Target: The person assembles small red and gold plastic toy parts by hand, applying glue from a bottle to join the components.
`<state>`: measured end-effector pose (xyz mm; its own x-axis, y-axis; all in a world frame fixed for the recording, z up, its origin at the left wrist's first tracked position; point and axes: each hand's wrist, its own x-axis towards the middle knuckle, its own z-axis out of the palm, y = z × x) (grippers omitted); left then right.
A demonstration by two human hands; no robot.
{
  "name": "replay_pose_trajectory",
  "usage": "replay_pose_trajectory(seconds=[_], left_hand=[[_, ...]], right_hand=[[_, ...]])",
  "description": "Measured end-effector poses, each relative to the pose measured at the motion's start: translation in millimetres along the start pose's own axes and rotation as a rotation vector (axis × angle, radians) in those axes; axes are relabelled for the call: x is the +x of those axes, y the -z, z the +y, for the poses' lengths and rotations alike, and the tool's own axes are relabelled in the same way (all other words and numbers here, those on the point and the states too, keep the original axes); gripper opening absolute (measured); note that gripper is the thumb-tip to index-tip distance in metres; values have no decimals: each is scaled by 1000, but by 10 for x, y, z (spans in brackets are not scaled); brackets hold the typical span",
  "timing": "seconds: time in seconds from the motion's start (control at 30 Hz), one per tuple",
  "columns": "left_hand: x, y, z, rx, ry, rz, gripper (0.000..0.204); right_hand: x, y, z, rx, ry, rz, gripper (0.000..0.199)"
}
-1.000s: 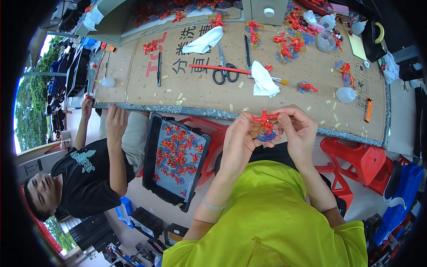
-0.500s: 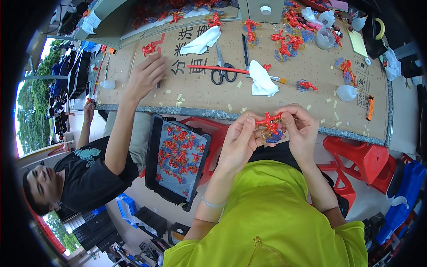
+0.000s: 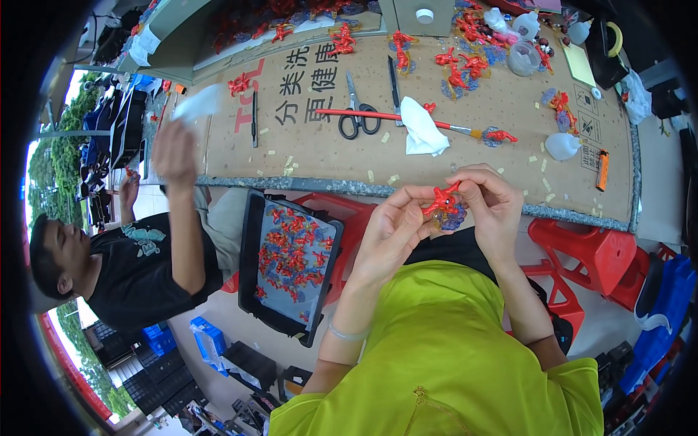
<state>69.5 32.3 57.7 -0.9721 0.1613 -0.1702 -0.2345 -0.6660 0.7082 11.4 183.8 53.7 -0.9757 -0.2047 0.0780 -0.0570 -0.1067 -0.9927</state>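
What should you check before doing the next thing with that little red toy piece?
1. Both hands on the piece: left hand and right hand pinch the red and blue piece. Ok.
2. Piece held over the lap, off the table. Ok.
3. Black tray of red pieces sits beside the left arm, near at hand. Ok.
4. Scissors lie apart on the table, away from the fingers. Ok.
5. Co-worker's raised hand with a white cloth stays far to the left. Ok.
6. Parts fully joined: cannot tell.

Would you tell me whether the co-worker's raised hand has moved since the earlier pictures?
Yes. The co-worker's hand has pulled back off the cardboard-covered table, left past its edge, holding a white cloth.
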Motion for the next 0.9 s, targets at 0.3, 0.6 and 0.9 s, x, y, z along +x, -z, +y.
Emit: replay_pose_trajectory(seconds=[0.3,0.6,0.9], left_hand=[[-44,76,89,14,-14,104,53],[-201,226,170,-74,-66,198,44],[-234,340,248,-25,-56,298,25]], right_hand=[[510,61,73,-895,427,-5,29],[1050,-92,293,-1245,298,-298,24],[1220,-113,-309,-1337,549,-192,20]])
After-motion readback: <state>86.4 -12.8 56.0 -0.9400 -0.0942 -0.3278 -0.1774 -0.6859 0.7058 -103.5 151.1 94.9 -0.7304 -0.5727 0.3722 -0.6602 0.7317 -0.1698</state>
